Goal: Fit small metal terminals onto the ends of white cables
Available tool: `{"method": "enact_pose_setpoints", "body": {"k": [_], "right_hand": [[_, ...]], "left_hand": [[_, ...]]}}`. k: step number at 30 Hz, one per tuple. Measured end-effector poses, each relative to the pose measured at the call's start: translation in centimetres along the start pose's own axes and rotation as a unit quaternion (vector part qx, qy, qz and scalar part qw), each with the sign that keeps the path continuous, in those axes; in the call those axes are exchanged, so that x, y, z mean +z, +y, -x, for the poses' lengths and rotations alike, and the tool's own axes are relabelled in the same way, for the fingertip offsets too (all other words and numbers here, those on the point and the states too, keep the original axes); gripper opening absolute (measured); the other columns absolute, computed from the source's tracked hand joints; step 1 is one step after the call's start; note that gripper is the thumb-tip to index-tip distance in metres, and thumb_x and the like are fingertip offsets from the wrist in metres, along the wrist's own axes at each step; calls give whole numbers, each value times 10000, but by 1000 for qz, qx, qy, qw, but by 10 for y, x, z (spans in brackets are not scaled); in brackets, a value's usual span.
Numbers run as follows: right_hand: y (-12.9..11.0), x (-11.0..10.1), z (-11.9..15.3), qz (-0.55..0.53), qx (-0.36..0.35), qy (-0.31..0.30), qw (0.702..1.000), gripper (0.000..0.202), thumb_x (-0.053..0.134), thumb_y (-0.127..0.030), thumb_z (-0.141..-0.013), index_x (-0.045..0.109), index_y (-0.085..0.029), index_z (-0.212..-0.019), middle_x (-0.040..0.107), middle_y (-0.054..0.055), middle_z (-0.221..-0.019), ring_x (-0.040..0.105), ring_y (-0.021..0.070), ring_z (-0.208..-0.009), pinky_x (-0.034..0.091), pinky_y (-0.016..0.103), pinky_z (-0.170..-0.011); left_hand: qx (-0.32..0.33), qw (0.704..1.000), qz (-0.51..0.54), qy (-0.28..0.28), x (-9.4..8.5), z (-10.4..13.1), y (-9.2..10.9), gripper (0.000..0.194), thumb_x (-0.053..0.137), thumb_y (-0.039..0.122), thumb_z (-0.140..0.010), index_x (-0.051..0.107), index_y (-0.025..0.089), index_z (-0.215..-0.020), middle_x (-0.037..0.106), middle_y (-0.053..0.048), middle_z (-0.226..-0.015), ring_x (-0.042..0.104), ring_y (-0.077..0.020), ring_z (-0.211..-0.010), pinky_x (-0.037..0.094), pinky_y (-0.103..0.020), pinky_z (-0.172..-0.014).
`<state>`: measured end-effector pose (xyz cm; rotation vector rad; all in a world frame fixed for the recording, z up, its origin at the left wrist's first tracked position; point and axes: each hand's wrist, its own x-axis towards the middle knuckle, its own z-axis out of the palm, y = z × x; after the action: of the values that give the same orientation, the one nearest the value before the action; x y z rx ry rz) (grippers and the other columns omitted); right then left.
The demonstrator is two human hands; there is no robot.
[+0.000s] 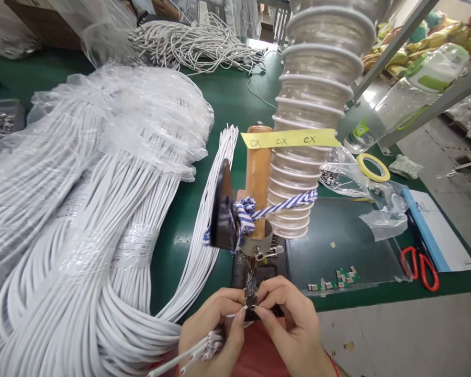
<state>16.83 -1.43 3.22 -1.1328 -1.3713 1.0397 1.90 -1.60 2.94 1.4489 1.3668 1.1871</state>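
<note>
My left hand is closed around several white cables, with their cut ends gathered in the palm. Between its thumb and forefinger it pinches one thin white cable end. My right hand is closed in a pinch just opposite; what its fingertips hold is too small to make out. Both sets of fingertips meet at the dark, crusted tip of an upright soldering iron with a wooden handle. A blue-and-white striped cloth strip is tied around the handle, beside a black plate.
Plastic-wrapped white cable bundles fill the left. A ribbed clear hose rises behind the iron. To the right are small connector boards on a dark mat, red-handled scissors, a yellow tape roll and a bottle.
</note>
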Motion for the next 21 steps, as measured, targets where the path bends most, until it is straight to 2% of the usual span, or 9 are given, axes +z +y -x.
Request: {"method": "enact_pose_setpoints", "body": {"k": [10, 16, 19, 21], "right_hand": [[3, 0, 2, -19, 11, -11, 1000, 184, 631, -15, -867, 628, -195, -831, 660, 33, -884, 640, 149, -794, 520, 237, -724], [3, -2, 3, -10, 12, -22, 1000, 185, 613, -26, -879, 602, -202, -823, 648, 29, -878, 638, 152, -804, 511, 235, -723], [8, -3, 4, 18, 2, -22, 1000, 169, 589, -55, -900, 581, -206, -825, 618, 24, -864, 606, 143, -760, 483, 217, -656], [12, -4, 6, 33, -1, -34, 999, 154, 570, -85, -919, 564, -207, -825, 591, 18, -836, 569, 142, -721, 451, 221, -614]], "left_hand": [[-26, 999, 30, 16, 1, 2, -3, 210, 586, 114, -866, 628, 218, -688, 677, 24, -751, 638, -127, -648, 487, -197, -612], [-52, 998, 35, 26, 0, 5, -3, 211, 605, 149, -855, 630, 215, -656, 679, 29, -760, 607, -118, -617, 479, -203, -629], [-84, 995, 40, 25, -4, 6, -6, 232, 619, 189, -855, 622, 202, -623, 672, 24, -757, 538, -97, -534, 428, -197, -535], [-100, 994, 46, 2, -5, 6, -10, 236, 624, 212, -856, 628, 192, -622, 672, 15, -770, 496, -83, -483, 382, -197, -467]]}}
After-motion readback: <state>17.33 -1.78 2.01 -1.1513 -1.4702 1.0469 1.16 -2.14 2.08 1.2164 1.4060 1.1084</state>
